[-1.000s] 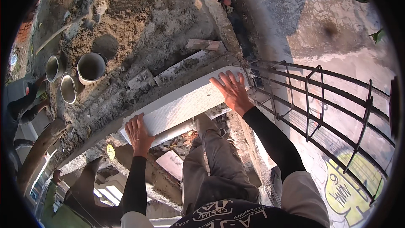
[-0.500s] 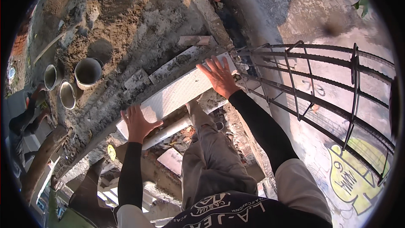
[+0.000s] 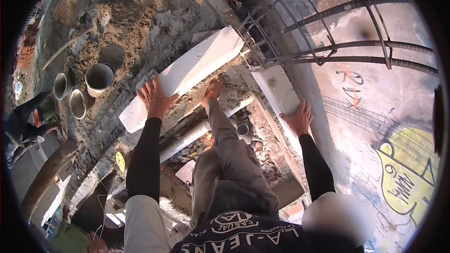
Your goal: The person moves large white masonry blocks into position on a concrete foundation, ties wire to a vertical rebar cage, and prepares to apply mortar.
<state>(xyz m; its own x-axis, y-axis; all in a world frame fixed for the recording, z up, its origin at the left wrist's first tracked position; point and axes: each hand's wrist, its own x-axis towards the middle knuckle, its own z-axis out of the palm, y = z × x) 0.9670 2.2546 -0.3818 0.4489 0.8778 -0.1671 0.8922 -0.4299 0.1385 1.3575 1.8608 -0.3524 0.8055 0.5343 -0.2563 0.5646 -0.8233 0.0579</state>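
A long white block (image 3: 201, 58) with a patterned face lies slantwise across the rough masonry ledge ahead of me. My left hand (image 3: 157, 96) rests on its near left part, fingers spread and thumb out along the edge. My right hand (image 3: 300, 119) is off that block. It lies with fingers apart at the edge of a second white block (image 3: 277, 86), which runs along the wall at the right. Neither hand is wrapped round anything. My bare foot (image 3: 214, 89) stands just beside the first block's near edge.
A rebar cage (image 3: 337, 51) juts out at the upper right. Three buckets (image 3: 99, 79) stand on sandy ground at the left. A pale pipe (image 3: 185, 140) crosses the rubble-strewn pit below me. Other people (image 3: 33, 122) are at the left edge and lower left. A log (image 3: 49, 173) leans there.
My right hand has left the far end of the long block and moved right and nearer, onto the second block. My left hand stays on the first. The view has shifted.
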